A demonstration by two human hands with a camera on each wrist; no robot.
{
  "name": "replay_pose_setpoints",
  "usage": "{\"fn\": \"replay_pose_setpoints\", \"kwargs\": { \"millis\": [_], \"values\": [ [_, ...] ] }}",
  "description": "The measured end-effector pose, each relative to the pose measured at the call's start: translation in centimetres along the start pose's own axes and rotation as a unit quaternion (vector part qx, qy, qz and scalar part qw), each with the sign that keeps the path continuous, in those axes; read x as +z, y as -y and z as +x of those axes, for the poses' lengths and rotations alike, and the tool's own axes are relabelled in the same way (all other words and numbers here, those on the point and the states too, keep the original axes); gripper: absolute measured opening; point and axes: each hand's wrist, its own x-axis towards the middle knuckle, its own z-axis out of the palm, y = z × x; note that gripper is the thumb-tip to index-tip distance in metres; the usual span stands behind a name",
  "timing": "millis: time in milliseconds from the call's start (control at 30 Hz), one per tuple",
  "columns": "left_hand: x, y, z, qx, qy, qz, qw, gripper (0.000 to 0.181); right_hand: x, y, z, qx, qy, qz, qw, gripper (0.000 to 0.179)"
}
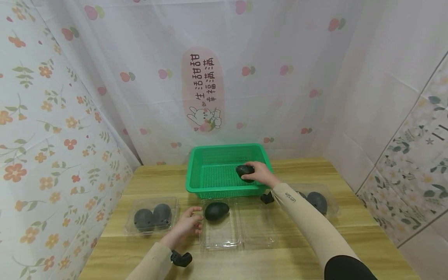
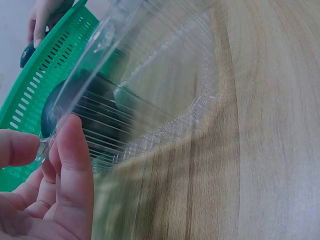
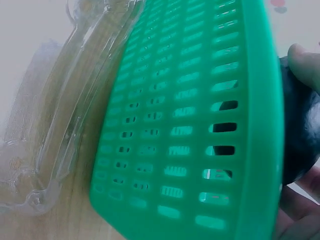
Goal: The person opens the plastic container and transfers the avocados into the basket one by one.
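My right hand (image 1: 261, 174) grips a dark avocado (image 1: 244, 172) just above the right part of the green basket (image 1: 196, 171). In the right wrist view the basket's wall hides part of this avocado (image 3: 300, 125). My left hand (image 1: 187, 225) is at the left edge of an open clear plastic clamshell box (image 1: 224, 237). Thumb and finger pinch the box's rim (image 2: 45, 147) in the left wrist view. Another avocado (image 1: 216, 211) lies inside the box's left half, near its back. The box's lid half (image 1: 257, 233) lies spread out to the right.
A clear box with two dark avocados (image 1: 162, 214) stands at the left of the wooden table (image 1: 147, 179). Another clear box with dark avocados (image 1: 317, 202) stands at the right, partly behind my right forearm. A patterned curtain (image 1: 150, 50) hangs behind the basket.
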Motion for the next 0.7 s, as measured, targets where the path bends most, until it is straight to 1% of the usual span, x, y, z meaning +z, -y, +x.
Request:
{"fn": "replay_pose_setpoints", "kwargs": {
  "millis": [167,500,700],
  "values": [
    [0.1,-0.1,-0.1,-0.002,-0.001,-0.001,1.0000,0.047,0.3,-0.2,0.2,0.005,0.002,-0.001,1.0000,0.061],
    [0.2,-0.1,0.0,-0.004,-0.006,0.001,1.0000,0.045,0.5,-0.7,0.4,0.032,0.014,-0.006,0.9994,0.064],
    [0.3,-0.2,-0.2,-0.005,-0.008,0.004,0.9999,0.045,0.7,-1.2,0.6,0.034,0.022,-0.010,0.9991,0.063]
  ]
}}
